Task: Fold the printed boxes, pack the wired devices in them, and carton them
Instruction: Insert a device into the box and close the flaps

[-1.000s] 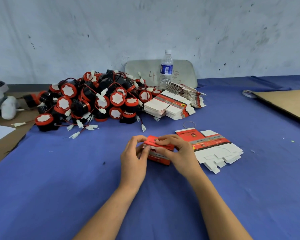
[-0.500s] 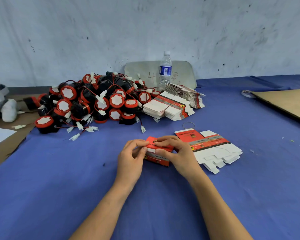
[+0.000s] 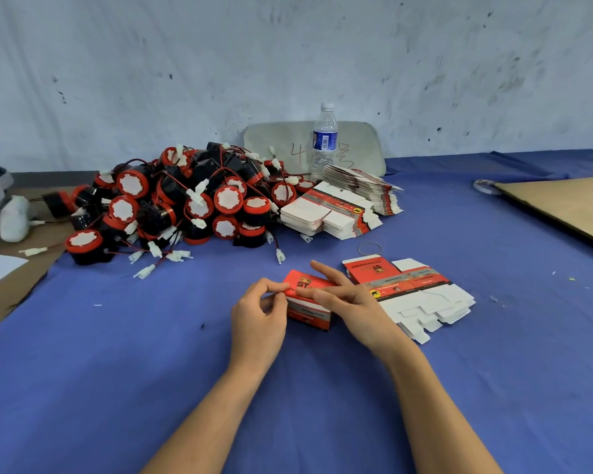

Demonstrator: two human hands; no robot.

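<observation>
Squarely at the near middle of the table [image 3: 322,388], a red printed box [image 3: 309,314] stands folded into shape, thin glossy card with crisp oblong edges. The left hand [image 3: 258,318] pinches its left end between thumb and forefinger, apparently to tuck a flap. The right hand [image 3: 355,302] lies across the top with fingers straight, pressing rather than gripping, likely to stop the light box sliding on the blue cloth. Just to its right, flat blanks [image 3: 421,302] lie fanned, white undersides showing. Farther back, a tangled heap of wired devices [image 3: 185,203] — round black bodies, red rims, thin leads ending in white plugs — sits within reach beside stacked blanks [image 3: 336,213]. A clear plastic water bottle [image 3: 324,138] stands behind.
</observation>
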